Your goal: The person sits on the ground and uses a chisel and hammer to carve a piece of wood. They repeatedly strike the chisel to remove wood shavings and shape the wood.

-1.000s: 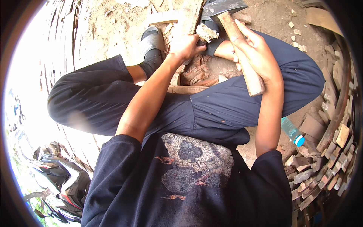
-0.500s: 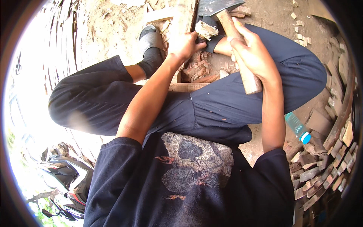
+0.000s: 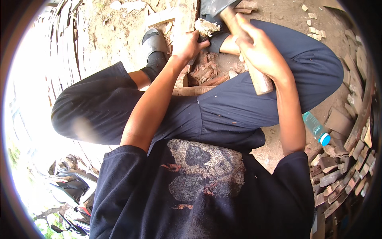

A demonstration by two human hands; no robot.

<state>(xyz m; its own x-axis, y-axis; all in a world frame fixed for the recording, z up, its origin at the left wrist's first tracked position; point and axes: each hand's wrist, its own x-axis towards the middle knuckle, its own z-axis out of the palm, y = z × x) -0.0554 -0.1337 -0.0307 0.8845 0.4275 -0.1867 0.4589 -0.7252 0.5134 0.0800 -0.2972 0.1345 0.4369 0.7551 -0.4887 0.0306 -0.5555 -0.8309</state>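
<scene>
My right hand (image 3: 262, 51) is wrapped round the wooden handle of an axe (image 3: 259, 81), whose dark metal head is partly cut off by the upper edge of the view. Left of it, my left hand (image 3: 187, 47) grips a short dark tool with a frayed, pale, flattened top (image 3: 207, 28); its lower part is hidden, so I cannot tell its exact kind. That frayed top lies a little below and left of the axe head, apart from it. A long wooden plank (image 3: 186, 14) stretches away beyond my left hand.
Reddish wood chips (image 3: 205, 69) lie between my legs, by a wooden bar (image 3: 195, 91). A sandalled foot (image 3: 154, 42) is left of the plank. Right of my knee lie a turquoise bottle (image 3: 314, 125) and piled wood blocks (image 3: 332, 179). A motorcycle (image 3: 71, 185) stands lower left.
Both hands, with the axe and the frayed-topped tool, appear slightly further left and up. The surroundings shift too, as the view has moved a little. Both grips stay the same.
</scene>
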